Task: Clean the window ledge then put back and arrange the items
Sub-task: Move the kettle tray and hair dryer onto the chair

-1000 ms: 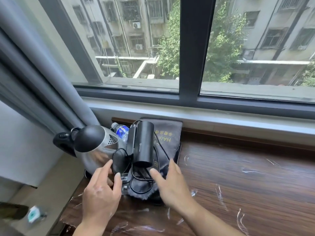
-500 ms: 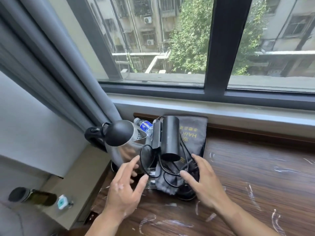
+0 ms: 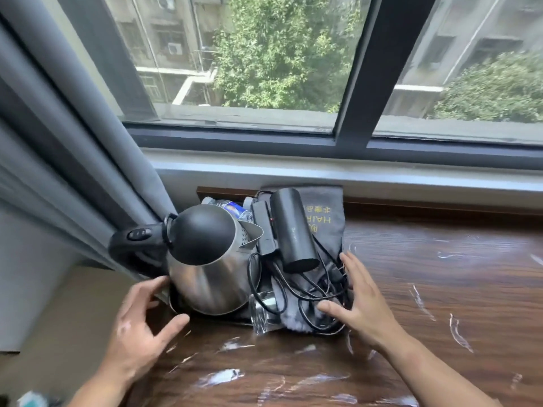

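A steel kettle (image 3: pixel 211 277) with a black lid stands at the left end of the dark wooden ledge (image 3: pixel 426 289), on a black tray (image 3: pixel 223 317). Beside it lies a black hair dryer (image 3: pixel 293 230) with its tangled cord (image 3: pixel 311 292), on a grey pouch (image 3: pixel 329 212). A plastic water bottle (image 3: pixel 232 208) lies behind the kettle. My left hand (image 3: pixel 138 327) has spread fingers at the tray's left corner, beside the kettle's base. My right hand (image 3: pixel 361 301) is spread flat at the tray's right edge, fingers touching the cord and pouch.
A grey curtain (image 3: pixel 97 142) hangs just left of the kettle, touching its handle. The grey window sill (image 3: pixel 352 171) and the black window frame run behind the ledge. Wet streaks shine on the wood to the right. A clear glass (image 3: pixel 261 315) sits at the tray's front.
The camera has moved closer and leftward. My left hand has shifted from the kettle's front to the tray's left corner; my right hand stays at the right side of the tray.
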Demonstrator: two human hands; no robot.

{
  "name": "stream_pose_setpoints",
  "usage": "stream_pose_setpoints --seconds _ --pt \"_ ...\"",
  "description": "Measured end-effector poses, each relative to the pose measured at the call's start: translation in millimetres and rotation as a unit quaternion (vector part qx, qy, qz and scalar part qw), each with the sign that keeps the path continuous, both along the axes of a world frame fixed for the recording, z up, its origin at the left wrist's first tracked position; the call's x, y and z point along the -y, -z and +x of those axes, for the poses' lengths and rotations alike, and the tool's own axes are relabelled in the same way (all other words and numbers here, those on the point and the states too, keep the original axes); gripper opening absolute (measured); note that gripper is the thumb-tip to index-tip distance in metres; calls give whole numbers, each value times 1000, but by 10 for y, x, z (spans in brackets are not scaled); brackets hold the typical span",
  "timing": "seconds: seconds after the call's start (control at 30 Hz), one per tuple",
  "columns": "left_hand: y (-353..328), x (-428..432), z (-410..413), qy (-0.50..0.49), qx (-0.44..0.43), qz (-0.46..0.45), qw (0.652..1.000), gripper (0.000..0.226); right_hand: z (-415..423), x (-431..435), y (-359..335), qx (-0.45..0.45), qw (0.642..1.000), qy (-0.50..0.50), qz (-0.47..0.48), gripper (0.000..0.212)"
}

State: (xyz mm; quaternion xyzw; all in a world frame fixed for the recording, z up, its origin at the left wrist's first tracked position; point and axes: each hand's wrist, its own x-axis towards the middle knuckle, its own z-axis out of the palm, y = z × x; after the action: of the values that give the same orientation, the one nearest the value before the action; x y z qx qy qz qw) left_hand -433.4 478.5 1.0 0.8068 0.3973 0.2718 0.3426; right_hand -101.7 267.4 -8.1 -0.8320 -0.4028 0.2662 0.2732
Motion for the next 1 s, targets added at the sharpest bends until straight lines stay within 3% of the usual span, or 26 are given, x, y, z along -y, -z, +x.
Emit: stream_pose_setpoints --seconds 0.2,0.4,0.6,0.73,0.93,1.0 --pt "179 -189 137 -46 18 -11 999 52 -47 14 46 8 1000 25 -2 123" --pt "138 -536 89 49 10 -20 999 55 -82 -56 15 -34 999 37 -3 128" --pt "226 -558 -1 94 -29 -166 981 92 -52 -93 -17 -78 996 38 0 112" --pt "257 -595 139 76 -26 -193 978 100 -30 -160 50 -83 996 25 1 112" --pt "250 -586 277 62 37 -212 975 103 -91 -182 -3 -87 995 55 11 132" --pt "263 -557 302 72 44 -202 976 121 -120 -194 15 -81 994 66 13 131"
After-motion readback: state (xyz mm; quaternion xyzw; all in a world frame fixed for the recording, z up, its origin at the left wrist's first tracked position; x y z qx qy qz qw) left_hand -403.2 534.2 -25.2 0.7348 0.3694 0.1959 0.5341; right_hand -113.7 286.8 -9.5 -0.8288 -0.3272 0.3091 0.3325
